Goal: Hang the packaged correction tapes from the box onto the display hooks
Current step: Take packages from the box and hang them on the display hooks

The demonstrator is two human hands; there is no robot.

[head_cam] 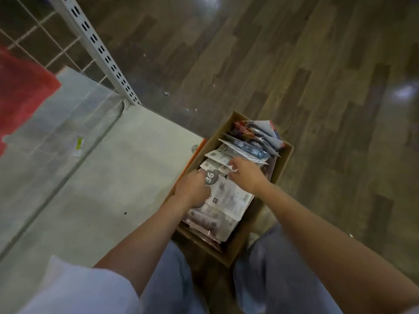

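A brown cardboard box (282,162) stands on the floor between my knees, filled with several flat packaged correction tapes (229,198), most lying back side up. Both hands reach into it. My left hand (192,189) has its fingers curled over the edge of a pack with a dark round "36" label (212,176). My right hand (246,172) pinches the corner of another pack (218,158) near the box's middle. More packs (256,137) stand tilted at the far end. No display hooks are in view.
A pale low shelf base (108,182) lies to the left, touching the box. A white slotted upright (99,51) and wire grid rise at its back. Something red (20,91) sits at the far left. Wood-pattern floor (294,64) spreads right and ahead.
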